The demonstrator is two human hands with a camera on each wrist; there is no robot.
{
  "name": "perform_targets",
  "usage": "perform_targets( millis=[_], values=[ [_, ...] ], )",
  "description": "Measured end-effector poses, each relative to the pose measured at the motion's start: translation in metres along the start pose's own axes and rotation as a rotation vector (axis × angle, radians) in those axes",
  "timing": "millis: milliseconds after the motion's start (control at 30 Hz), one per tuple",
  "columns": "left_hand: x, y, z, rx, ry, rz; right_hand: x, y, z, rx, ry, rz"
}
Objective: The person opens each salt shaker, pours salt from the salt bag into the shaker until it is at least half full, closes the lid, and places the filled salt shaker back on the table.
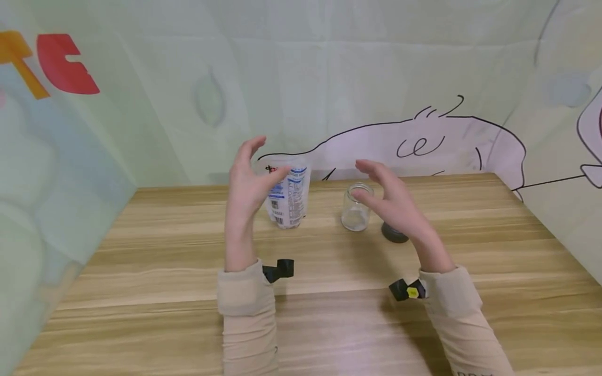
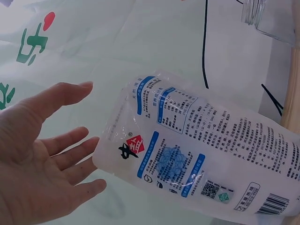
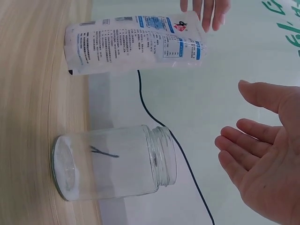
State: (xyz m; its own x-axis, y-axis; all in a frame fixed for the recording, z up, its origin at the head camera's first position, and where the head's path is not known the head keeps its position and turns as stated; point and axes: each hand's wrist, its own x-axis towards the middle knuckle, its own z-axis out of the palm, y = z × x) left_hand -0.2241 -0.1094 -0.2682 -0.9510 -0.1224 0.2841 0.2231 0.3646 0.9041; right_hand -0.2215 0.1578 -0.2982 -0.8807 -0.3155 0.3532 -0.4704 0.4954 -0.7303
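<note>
A white printed plastic pouch (image 1: 296, 203) stands upright at the back of the table, with blue panels and a red logo. My left hand (image 1: 244, 183) is raised by its top, thumb and fingers spread apart and gripping nothing. In the left wrist view, the fingers (image 2: 77, 157) come close to the pouch's top edge; whether they touch it I cannot tell. To the right stands an open glass jar (image 3: 117, 164) with a little white at its bottom. My right hand (image 1: 395, 201) hovers near the jar's mouth, fingers parted, holding nothing. Partly behind that hand lies a dark round lid (image 1: 394, 234).
The wooden table (image 1: 320, 324) runs back to a pale printed cloth backdrop (image 1: 282, 78). Another stretch of cloth (image 1: 47, 183) borders the left side. A small black camera mount (image 1: 284, 268) sits on each sleeve cuff.
</note>
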Motion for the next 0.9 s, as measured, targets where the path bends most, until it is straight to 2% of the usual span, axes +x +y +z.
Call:
perform_targets(
  millis=[233,500,900],
  values=[
    [0.003,-0.01,-0.003,-0.054,-0.02,-0.013,0.001,-0.001,0.003,0.012,0.008,0.012],
    [0.006,-0.02,-0.009,-0.178,-0.053,-0.046,0.004,-0.004,0.009,0.049,0.006,0.022],
    [0.01,-0.029,-0.012,-0.206,-0.077,-0.134,0.01,-0.013,0.024,0.086,-0.006,0.063]
  ],
)
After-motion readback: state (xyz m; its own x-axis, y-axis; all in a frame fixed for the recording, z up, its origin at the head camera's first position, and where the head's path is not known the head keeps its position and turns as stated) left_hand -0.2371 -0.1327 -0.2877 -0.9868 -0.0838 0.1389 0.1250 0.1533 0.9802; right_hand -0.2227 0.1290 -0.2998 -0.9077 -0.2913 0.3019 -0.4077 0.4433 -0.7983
